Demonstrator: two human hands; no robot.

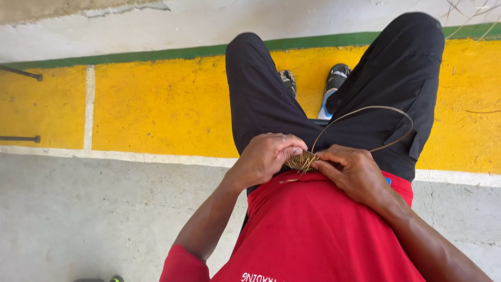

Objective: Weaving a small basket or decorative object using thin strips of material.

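Observation:
A small coiled bundle of tan woven fibre (301, 162) rests in my lap, pinched between both hands. My left hand (267, 156) curls over its left side, fingers closed on it. My right hand (355, 171) grips its right side with thumb and fingers. A long thin strand (389, 108) loops out from the bundle in an arc over my right thigh and back toward my right hand. A short strand end hangs below the bundle against my red shirt (313, 230).
I sit in black trousers (261, 99), with dark shoes (334, 86) on a yellow-painted floor strip (162, 104) edged in green. Grey concrete (78, 214) lies to the left. Two dark metal rods (21, 73) stick in from the left edge.

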